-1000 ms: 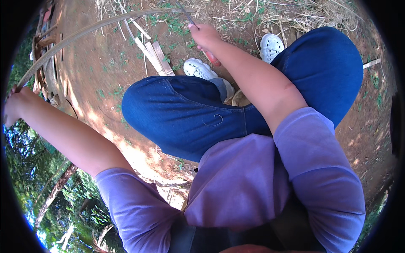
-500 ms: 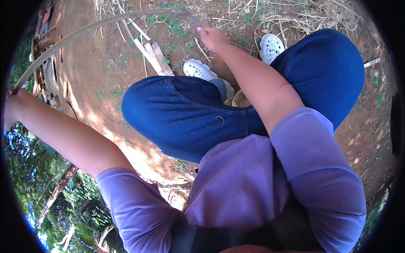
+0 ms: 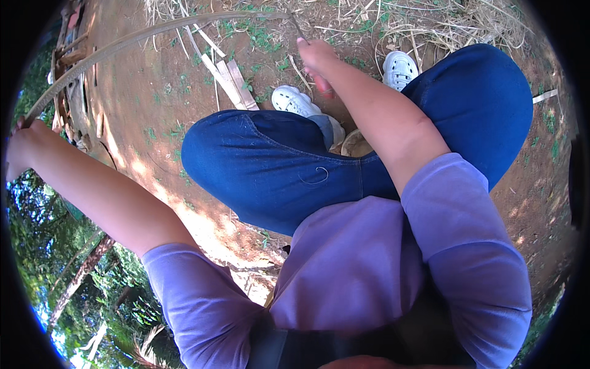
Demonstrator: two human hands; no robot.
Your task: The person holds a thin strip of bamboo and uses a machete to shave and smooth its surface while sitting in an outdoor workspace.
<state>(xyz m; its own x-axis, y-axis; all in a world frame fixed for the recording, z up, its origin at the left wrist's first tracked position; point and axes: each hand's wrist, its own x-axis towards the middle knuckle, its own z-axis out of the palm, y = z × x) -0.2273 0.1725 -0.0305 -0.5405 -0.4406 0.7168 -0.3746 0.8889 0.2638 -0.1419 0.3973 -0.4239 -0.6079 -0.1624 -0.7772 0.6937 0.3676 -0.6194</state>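
A long, thin, greyish-brown strip (image 3: pixel 132 38), perhaps wood or bamboo, arches across the upper left. At the far left edge my left hand (image 3: pixel 23 144) is closed around its near end; some of those fingers are cut off by the rim. My right hand (image 3: pixel 318 58) grips a knife (image 3: pixel 297 27) by its red handle, which shows below the fist. The narrow dark blade points up and away, its tip close to the strip's far end. Whether blade and strip touch I cannot tell.
Pale flat wood pieces (image 3: pixel 230 83) lie on the brown earth beyond my left knee. Dry shavings (image 3: pixel 455 21) are heaped at the far right. My white clogs (image 3: pixel 295 100) stand between the knees. Stacked timber (image 3: pixel 70 80) and green foliage (image 3: pixel 117 283) are at the left.
My right hand has shifted slightly to the right with the knife, and its wrist has turned so that the red handle now shows. The strip's far end reaches a little farther right.
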